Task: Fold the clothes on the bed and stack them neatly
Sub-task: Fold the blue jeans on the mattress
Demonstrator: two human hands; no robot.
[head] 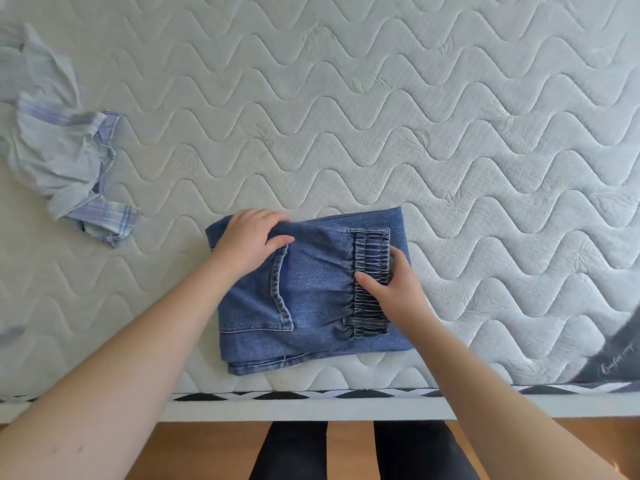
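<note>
At the mattress's (346,98) left edge, a crumpled pale-blue plaid shirt (65,157) lies in a loose heap, unfolded, well apart from everything else on the bed. A small scrap of bluish cloth (12,332) shows at the same edge nearer to me, too blurred to identify.

Close to the mattress's near edge, about midway along it, sit the blue jeans (311,296), folded into a thick, roughly square bundle with several layers showing at its near side. A back pocket (281,292) faces up on the bundle's left half, and the gathered elastic waistband (370,282) runs across its right half.

My left hand (247,242) rests on the bundle's far left corner, fingers curled over the folded edge of the denim and thumb lying across the top, gripping the cloth. My right hand (394,284) lies on the waistband, thumb on its left side and fingers wrapped over its right side, pinching the elastic between them.

At the mattress's right edge, a strip of dark grey fabric (609,355) with pale script lettering cuts across the near right corner. Along the near edge runs a black-and-white diamond trim (311,395), and below it a wooden floor (349,452) and my dark-clad legs (291,452).
</note>
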